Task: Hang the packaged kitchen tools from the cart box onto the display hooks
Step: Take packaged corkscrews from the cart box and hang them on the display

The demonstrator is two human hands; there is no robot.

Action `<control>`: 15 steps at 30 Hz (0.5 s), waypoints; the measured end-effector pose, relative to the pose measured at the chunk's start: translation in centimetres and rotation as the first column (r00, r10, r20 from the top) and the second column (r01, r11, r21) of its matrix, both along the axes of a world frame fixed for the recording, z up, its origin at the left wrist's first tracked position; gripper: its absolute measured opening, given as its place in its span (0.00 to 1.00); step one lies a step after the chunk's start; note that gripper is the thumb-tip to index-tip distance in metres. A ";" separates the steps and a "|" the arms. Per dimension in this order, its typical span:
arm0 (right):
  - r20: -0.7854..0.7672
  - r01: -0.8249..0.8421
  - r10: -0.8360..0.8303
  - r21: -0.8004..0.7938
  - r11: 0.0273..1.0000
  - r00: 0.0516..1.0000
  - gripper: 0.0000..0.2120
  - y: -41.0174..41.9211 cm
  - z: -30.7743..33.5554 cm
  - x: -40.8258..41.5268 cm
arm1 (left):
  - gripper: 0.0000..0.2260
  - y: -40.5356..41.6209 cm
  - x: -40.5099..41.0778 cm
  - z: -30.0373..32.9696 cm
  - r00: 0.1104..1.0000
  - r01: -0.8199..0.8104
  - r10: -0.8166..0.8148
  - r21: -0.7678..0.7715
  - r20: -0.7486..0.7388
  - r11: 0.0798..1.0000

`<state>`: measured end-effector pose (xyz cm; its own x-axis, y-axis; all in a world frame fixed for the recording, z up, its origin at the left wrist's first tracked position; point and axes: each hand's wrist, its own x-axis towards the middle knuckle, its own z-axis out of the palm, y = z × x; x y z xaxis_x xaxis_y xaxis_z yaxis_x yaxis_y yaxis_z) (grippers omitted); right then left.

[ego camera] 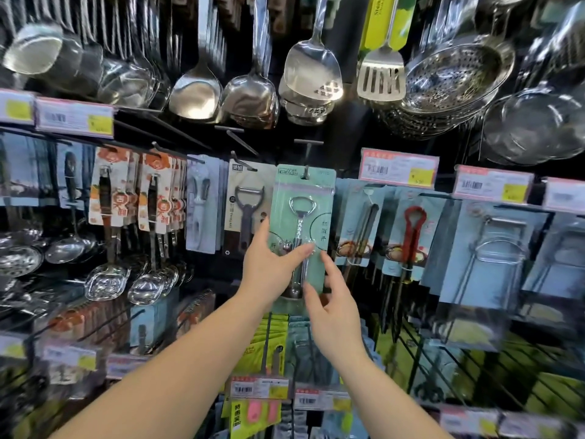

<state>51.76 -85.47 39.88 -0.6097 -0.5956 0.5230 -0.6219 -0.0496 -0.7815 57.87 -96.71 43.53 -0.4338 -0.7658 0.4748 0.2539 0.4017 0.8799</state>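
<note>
A mint-green card pack with a metal corkscrew bottle opener (302,210) hangs at the middle of the display, its top hole at a black hook (305,173). My left hand (269,267) holds the pack's lower left part, thumb across the front and fingers behind its left edge. My right hand (334,308) is just below and right of the pack, fingers relaxed, fingertips near its bottom edge. The cart box is out of view.
A black peeler pack (245,210) hangs to the left, tongs packs (411,236) to the right. Steel ladles and turners (250,90) and colanders (449,77) hang above. Price tags (399,167) line the rails. More packs hang below the hands.
</note>
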 end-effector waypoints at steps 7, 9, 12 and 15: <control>0.034 0.025 -0.031 0.165 0.986 0.999 0.29 -2.3 2.2 -1.8 | 0.42 -1.2 -1.4 -0.5 0.961 -0.102 0.136 -0.149 0.240 0.984; 0.043 0.010 -0.021 0.242 0.970 0.999 0.30 -3.0 2.3 -2.2 | 0.38 -1.3 -1.5 -1.8 0.938 -0.094 0.160 -0.218 0.306 0.971; 0.010 0.056 -0.061 0.271 0.961 0.998 0.30 -3.3 1.3 -2.4 | 0.37 -2.2 -1.9 -2.7 0.911 -0.096 0.189 -0.258 0.366 0.961; -0.007 0.139 -0.140 0.181 0.974 0.990 0.25 -3.3 -0.1 -2.3 | 0.38 -3.2 -2.9 -2.4 0.882 -0.112 0.225 -0.280 0.415 0.953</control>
